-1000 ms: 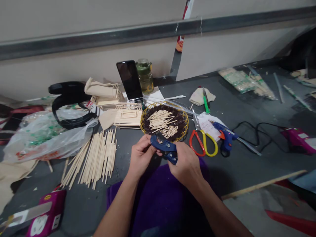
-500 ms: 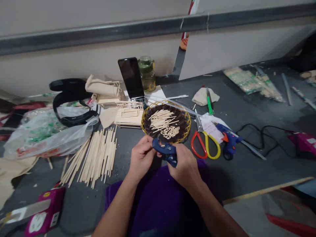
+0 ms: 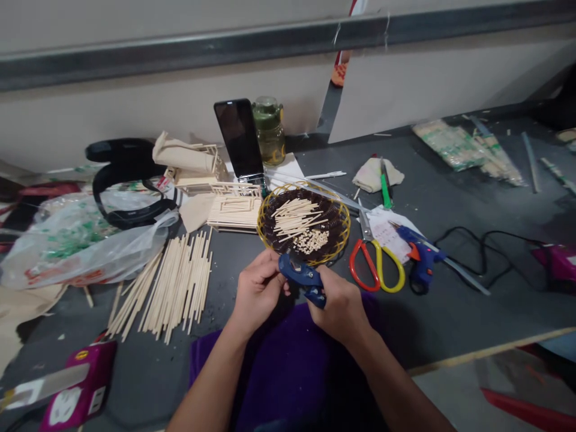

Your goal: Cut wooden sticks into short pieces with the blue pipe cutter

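Two hands on a small cutter above the basket edge

The right hand (image 3: pixel 342 306) was closed tight around the handles of a blue plastic-handled cutter (image 3: pixel 300 276), and the left hand (image 3: pixel 256 291) had its fingers curled together on the head of this tool; if a stick was pinched there, I could not tell. The cutter was just at the near rim of a round woven basket with yellow edge (image 3: pixel 260 223), which held short pale wooden sticks (image 3: pixel 294 217). Under the wrists lay a purple cloth (image 3: pixel 288 366). Long bamboo sticks (image 3: pixel 180 288) lay at the left, and red-and-yellow handled scissors (image 3: pixel 375 267) at the right.
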`<state>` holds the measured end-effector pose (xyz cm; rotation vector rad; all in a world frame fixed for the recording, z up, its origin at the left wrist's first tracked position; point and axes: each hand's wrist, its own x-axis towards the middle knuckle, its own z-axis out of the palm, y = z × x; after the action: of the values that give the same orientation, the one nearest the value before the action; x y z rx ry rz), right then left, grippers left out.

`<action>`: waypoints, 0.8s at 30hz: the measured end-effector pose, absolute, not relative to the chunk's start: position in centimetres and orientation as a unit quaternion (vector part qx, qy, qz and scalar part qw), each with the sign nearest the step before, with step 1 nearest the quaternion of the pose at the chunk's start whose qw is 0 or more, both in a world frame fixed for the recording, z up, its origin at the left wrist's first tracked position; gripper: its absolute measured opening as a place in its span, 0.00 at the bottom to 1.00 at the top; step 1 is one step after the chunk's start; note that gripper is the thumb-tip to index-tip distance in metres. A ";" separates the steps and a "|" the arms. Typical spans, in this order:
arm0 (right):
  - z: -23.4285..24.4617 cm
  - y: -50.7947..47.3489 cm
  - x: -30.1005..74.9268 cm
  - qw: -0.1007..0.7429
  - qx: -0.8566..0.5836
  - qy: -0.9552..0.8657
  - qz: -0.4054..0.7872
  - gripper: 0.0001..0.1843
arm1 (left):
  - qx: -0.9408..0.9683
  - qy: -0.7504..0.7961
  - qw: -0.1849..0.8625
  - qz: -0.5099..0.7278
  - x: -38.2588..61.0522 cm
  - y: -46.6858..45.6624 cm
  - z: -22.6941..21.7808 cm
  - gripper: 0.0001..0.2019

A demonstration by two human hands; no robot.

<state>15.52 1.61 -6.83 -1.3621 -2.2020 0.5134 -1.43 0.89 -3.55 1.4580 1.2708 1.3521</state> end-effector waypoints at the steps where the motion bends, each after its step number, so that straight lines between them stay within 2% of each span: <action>1: -6.8 1.7 15.5 0.242 -0.500 -0.808 0.194 0.04 | 0.564 0.498 0.391 0.531 -1.4 0.9 -3.6 0.12; 11: -7.3 2.4 16.0 0.234 -0.495 -0.805 0.228 0.05 | 0.476 0.485 0.480 0.554 -1.3 1.2 -4.5 0.05; 24: -6.9 1.2 15.7 0.266 -0.509 -0.799 0.176 0.02 | 0.523 0.481 0.415 0.568 -1.1 0.6 -4.2 0.07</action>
<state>15.65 1.18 -6.88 -1.3747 -2.1589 0.4751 -1.06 0.59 -4.21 1.3141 1.2087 1.4255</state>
